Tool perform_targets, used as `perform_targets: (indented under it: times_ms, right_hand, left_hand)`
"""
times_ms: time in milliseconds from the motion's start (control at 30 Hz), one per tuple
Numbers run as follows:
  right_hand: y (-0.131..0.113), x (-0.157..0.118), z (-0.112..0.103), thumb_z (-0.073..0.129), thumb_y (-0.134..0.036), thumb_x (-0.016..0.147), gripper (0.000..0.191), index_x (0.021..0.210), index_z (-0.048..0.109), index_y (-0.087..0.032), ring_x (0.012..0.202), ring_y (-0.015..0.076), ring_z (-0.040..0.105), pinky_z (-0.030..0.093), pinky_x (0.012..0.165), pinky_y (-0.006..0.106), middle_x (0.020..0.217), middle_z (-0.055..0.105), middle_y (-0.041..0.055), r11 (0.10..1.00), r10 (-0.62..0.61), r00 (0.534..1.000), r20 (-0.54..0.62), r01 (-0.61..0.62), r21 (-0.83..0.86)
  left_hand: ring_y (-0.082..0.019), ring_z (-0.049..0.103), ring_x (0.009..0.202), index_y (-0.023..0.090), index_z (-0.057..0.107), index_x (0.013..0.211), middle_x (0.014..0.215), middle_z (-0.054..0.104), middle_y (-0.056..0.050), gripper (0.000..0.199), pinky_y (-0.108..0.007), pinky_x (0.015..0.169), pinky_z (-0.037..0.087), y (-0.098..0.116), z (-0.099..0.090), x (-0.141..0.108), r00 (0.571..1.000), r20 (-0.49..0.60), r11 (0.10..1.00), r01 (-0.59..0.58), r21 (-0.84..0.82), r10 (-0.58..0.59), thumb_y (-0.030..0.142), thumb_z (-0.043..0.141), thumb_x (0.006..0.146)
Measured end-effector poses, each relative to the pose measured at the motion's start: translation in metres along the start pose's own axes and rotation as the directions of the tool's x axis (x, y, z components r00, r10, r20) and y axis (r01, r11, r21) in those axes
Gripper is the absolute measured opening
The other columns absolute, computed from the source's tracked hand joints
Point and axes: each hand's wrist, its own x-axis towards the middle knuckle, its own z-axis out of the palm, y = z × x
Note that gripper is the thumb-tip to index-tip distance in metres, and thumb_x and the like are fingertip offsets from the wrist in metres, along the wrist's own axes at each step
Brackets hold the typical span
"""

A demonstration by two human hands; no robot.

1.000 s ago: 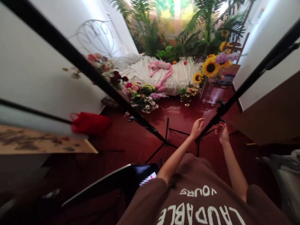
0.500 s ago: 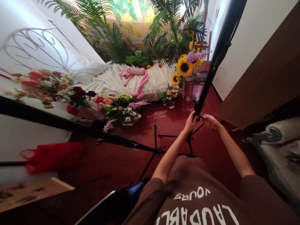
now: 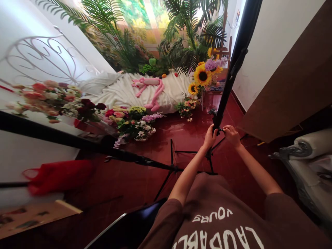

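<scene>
A black light stand [image 3: 229,74] rises from its spread legs on the floor, up past the top of the view. My left hand [image 3: 209,138] is wrapped round its pole, low down near a joint. Just right of the pole, my right hand [image 3: 231,135] pinches a small black clamp knob [image 3: 221,130] that sticks out from the joint. The fingers of my right hand partly cover the knob. A second black stand [image 3: 124,155] crosses the view from the left, its legs close to those of the first.
A pink plush toy [image 3: 150,86] lies on a white draped cloth [image 3: 119,90] at the back. Flower bunches [image 3: 140,126] and sunflowers [image 3: 202,75] stand around it. A red bag [image 3: 57,176] is at left, a pale sofa [image 3: 311,152] at right, above a dark red floor.
The upper part of the stand's pole has shifted slightly left in view. My right hand has turned a little and moved closer to the pole. My left hand keeps its hold.
</scene>
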Motion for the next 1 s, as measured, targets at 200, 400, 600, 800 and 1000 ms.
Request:
perform_targets:
  times_ms: [200,400,600,800,1000]
  right_hand:
    - [-0.025,-0.01,-0.002,0.05,-0.026,0.087,0.023,0.106,0.063,-0.026,0.112,0.0257,0.055,0.04,0.101,0.045,0.117,0.064,0.0081,0.989,-0.141,0.99,-0.024,0.14,-0.043]
    - [-0.067,0.019,0.026,0.055,-0.047,0.084,0.035,0.105,0.06,-0.02,0.109,0.0319,0.056,0.04,0.096,0.046,0.108,0.065,0.0164,0.98,0.186,0.978,-0.093,-0.178,0.087]
    - [-0.074,0.046,0.04,0.058,-0.055,0.077,0.034,0.076,0.062,-0.022,0.085,0.0289,0.066,0.045,0.063,0.031,0.077,0.069,0.0115,0.901,0.415,0.903,-0.113,-0.39,0.188]
    - [-0.105,0.082,0.004,0.055,-0.053,0.082,0.037,0.073,0.068,-0.018,0.07,0.0212,0.069,0.049,0.062,0.029,0.072,0.071,0.0076,0.951,0.221,0.947,-0.233,-0.157,0.265]
    - [-0.131,0.121,-0.027,0.053,-0.054,0.086,0.042,0.08,0.067,-0.015,0.072,0.0193,0.069,0.052,0.062,0.028,0.071,0.07,0.0067,0.962,0.085,0.942,-0.324,0.007,0.271]
  left_hand:
    - [-0.02,0.059,0.103,0.017,0.049,0.125,0.114,0.062,-0.013,0.038,-0.036,0.095,0.045,-0.002,0.001,0.001,1.0,0.012,1.0,-0.016,0.018,0.015,0.038,0.041,0.094]
    - [-0.021,0.057,0.113,0.017,0.048,0.129,0.122,0.06,-0.015,0.042,-0.038,0.101,0.044,-0.014,0.006,0.002,1.0,-0.008,0.999,0.005,-0.041,-0.006,0.038,0.044,0.092]
    - [-0.023,0.053,0.123,0.015,0.047,0.131,0.127,0.057,-0.017,0.045,-0.038,0.106,0.04,-0.018,0.006,0.004,1.0,-0.003,0.999,0.03,-0.026,-0.03,0.034,0.048,0.09]
    - [-0.019,0.061,0.098,0.015,0.049,0.125,0.111,0.062,-0.014,0.04,-0.034,0.091,0.047,-0.004,0.003,0.001,1.0,0.009,1.0,0.001,0.0,-0.001,0.039,0.041,0.094]
    - [-0.016,0.06,0.084,0.017,0.047,0.125,0.101,0.063,-0.01,0.04,-0.031,0.084,0.048,0.002,0.005,-0.001,0.999,-0.022,1.0,0.027,-0.001,-0.027,0.042,0.041,0.094]
